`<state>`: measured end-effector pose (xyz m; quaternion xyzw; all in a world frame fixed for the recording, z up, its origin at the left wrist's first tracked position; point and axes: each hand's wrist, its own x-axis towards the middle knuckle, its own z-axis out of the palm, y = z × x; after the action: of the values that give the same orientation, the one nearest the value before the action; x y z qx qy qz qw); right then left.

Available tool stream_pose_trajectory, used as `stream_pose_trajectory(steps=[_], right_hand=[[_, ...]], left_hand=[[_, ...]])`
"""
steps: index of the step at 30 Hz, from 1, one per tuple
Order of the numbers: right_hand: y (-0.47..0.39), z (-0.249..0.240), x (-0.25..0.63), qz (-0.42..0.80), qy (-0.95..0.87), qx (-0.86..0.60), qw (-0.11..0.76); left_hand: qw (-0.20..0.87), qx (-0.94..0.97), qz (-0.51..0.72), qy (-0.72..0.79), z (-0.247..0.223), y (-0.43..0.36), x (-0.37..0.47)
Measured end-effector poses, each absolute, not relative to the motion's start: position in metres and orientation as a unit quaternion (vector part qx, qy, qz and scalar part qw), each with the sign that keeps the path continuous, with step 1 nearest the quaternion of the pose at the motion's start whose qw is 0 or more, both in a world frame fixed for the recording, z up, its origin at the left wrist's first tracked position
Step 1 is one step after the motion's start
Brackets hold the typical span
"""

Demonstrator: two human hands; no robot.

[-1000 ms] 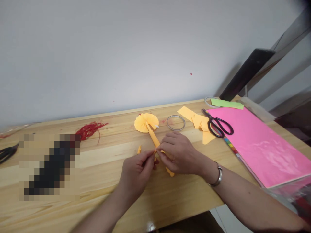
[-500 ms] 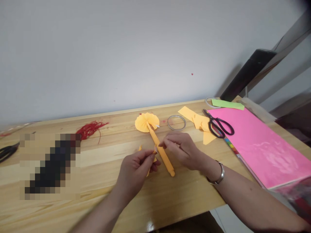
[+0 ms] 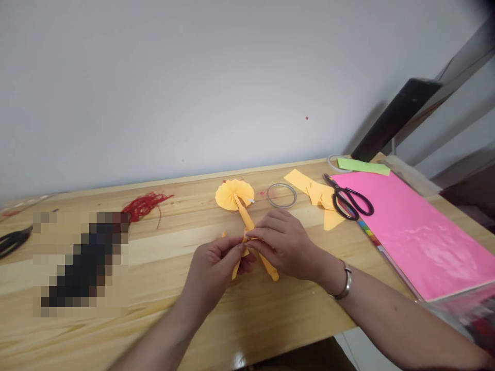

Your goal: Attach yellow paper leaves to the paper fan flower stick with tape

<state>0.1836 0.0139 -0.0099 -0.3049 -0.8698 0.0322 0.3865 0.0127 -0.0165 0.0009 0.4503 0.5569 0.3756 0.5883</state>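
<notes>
- Across the head view's left side, coarse pixels masked a dark object, so what it was could not be told; a black-handled tool was cut off by the picture's edge.
- Lower down, both forearms ran out of the picture, and the right hand hid the middle of an orange paper tube lying slantwise on the wooden table.
- Between thumb and forefinger, the left hand was clamped on a narrow orange paper strip; most of the strip was covered by the fingers, its lower end poking out beneath.
- At that strip's upper end, the right thumb and forefinger were also pinched together, their tips meeting the left ones; the detail there was too small to make out.
- Beyond the hands, the tube's narrow end reached a pleated orange paper disc; whether the two were joined could not be told.
- To the right of the disc lay a thin ring, then orange paper scraps, partly covered by black-handled scissors overlapping a pink paper stack.
</notes>
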Motion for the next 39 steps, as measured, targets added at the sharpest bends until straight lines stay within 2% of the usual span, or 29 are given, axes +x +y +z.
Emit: stream_pose_trajectory(steps=[6, 16, 24, 39], right_hand=[[0.011, -0.008, 0.182, -0.008, -0.884, -0.298, 0.36], [0.009, -0.01, 0.18, -0.008, -0.884, -0.308, 0.351], [0.006, -0.009, 0.181, -0.068, -0.906, -0.299, 0.291], [0.007, -0.006, 0.182, -0.067, -0.918, -0.296, 0.254]], left_hand=[[0.542, 0.492, 0.364, 0.576, 0.0, -0.017, 0.013], [0.455, 0.573, 0.363, 0.577, 0.001, -0.019, 0.014], [0.364, 0.651, 0.343, 0.571, -0.009, -0.022, 0.012], [0.382, 0.637, 0.351, 0.57, -0.007, -0.021, 0.012]])
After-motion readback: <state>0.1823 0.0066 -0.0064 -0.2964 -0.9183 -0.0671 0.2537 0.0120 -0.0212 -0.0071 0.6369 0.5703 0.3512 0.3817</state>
